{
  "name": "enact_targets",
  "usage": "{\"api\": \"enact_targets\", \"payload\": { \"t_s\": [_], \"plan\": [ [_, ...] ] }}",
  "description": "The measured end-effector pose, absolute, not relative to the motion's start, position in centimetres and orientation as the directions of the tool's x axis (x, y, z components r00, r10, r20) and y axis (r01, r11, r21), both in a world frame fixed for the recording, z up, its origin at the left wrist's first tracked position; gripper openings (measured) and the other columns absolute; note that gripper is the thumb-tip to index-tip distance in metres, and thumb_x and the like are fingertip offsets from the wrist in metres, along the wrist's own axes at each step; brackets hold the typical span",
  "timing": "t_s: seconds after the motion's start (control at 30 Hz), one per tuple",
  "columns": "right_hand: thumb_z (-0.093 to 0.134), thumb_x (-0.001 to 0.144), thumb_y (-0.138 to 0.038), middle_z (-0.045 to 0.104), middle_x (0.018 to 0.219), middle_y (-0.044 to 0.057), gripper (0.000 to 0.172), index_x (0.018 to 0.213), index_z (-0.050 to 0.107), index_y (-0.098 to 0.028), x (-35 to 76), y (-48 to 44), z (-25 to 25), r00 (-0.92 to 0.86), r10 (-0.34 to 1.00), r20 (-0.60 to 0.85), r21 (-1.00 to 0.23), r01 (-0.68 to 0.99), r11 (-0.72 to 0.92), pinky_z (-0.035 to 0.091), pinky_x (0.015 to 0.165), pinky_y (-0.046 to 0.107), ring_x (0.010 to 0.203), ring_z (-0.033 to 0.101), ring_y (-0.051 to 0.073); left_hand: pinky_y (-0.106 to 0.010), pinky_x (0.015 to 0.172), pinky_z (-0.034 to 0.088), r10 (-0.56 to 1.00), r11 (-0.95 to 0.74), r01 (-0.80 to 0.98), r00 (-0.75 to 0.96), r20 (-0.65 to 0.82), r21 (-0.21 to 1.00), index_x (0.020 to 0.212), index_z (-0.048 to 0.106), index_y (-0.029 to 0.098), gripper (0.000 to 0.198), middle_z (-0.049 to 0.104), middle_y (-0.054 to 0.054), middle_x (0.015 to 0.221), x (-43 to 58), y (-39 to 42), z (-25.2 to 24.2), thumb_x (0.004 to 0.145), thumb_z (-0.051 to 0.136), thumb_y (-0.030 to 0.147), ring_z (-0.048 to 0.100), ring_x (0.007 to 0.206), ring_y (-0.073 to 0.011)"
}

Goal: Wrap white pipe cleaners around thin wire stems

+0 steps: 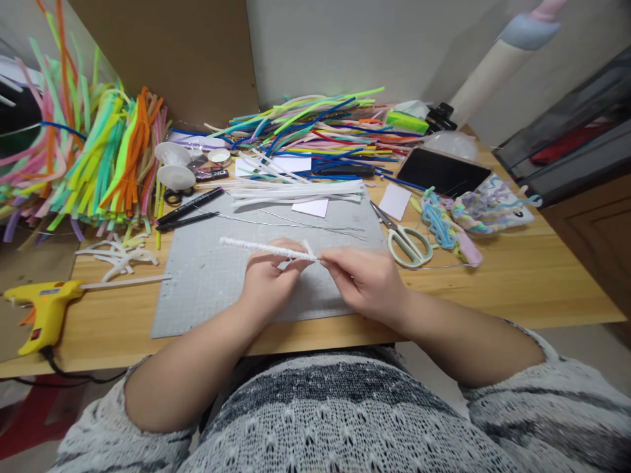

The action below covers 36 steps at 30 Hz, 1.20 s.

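My left hand (269,279) and my right hand (365,279) meet over the grey cutting mat (197,289). Both pinch a white pipe cleaner (261,247) that sticks out to the left from my left fingers, roughly level above the mat. My right fingertips close on its right end, where a thin wire (444,266) runs off to the right. Both hands are closed round the piece.
Loose white pipe cleaners (296,192) and a big coloured pile (325,131) lie behind the mat, more coloured ones (98,157) at left. Scissors (407,240), a black phone (441,172), a yellow glue gun (46,312), black pens (190,207) and white scraps (118,256) surround it.
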State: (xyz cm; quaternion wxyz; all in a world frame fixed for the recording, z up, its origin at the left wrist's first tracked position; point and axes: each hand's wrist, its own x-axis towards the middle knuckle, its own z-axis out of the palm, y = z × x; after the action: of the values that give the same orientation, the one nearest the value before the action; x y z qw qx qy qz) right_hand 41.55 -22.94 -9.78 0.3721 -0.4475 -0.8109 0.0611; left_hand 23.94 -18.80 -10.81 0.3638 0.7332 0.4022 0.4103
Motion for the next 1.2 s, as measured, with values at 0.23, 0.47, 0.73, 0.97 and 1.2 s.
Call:
{"api": "enact_targets", "payload": {
  "t_s": [0.23,0.47,0.73,0.97,1.2],
  "plan": [
    [0.048,0.085,-0.015,0.072,0.083,0.004,0.018,0.092,0.065,-0.017,41.50,-22.89,-9.80,-0.331,0.762,0.557,-0.404,0.694,0.596,0.048,0.062,0.023,0.070,0.065,0.012,-0.029,0.068,0.047,0.943,-0.310,0.242,0.205,0.264,0.919,0.071,0.067,0.019,0.005,0.067,-0.002,0.073,24.34,-19.45,-10.62,0.073,0.066,0.023,0.059,0.071,-0.0141],
    [0.047,0.086,-0.015,0.071,0.085,0.003,0.019,0.093,0.064,-0.019,41.58,-22.93,-10.04,-0.321,0.795,0.515,-0.461,0.678,0.572,0.047,0.064,0.023,0.073,0.065,0.012,-0.030,0.073,0.049,0.902,-0.382,0.187,0.291,0.320,0.905,0.076,0.069,0.018,0.007,0.067,-0.004,0.078,24.27,-19.37,-10.82,0.076,0.064,0.024,0.060,0.078,-0.0154],
    [0.050,0.086,-0.022,0.066,0.071,0.001,0.013,0.085,0.063,-0.017,41.30,-22.95,-9.58,-0.238,0.896,0.374,-0.704,0.556,0.441,0.043,0.059,0.021,0.061,0.057,0.009,-0.030,0.070,0.049,0.896,-0.318,0.098,0.355,0.265,0.943,0.084,0.072,0.023,0.011,0.066,-0.004,0.081,24.06,-19.19,-11.27,0.074,0.067,0.025,0.059,0.077,-0.0148],
    [0.054,0.085,-0.022,0.066,0.071,0.001,0.013,0.086,0.064,-0.015,41.05,-22.93,-9.63,-0.212,0.915,0.344,-0.788,0.465,0.404,0.043,0.057,0.020,0.062,0.057,0.008,-0.029,0.074,0.046,0.859,0.004,-0.224,0.500,0.112,0.975,0.077,0.070,0.024,0.006,0.062,-0.002,0.078,24.16,-18.80,-11.49,0.071,0.070,0.025,0.057,0.078,-0.0139],
    [0.049,0.085,-0.019,0.066,0.069,0.001,0.015,0.084,0.063,-0.015,40.87,-23.00,-10.09,-0.291,0.856,0.427,-0.602,0.615,0.510,0.040,0.056,0.020,0.058,0.056,0.008,-0.027,0.067,0.039,0.762,0.076,-0.258,0.639,0.111,0.963,0.067,0.055,0.017,0.021,0.049,-0.001,0.072,24.33,-18.90,-11.22,0.077,0.064,0.034,0.048,0.069,-0.0118]
  ]
}}
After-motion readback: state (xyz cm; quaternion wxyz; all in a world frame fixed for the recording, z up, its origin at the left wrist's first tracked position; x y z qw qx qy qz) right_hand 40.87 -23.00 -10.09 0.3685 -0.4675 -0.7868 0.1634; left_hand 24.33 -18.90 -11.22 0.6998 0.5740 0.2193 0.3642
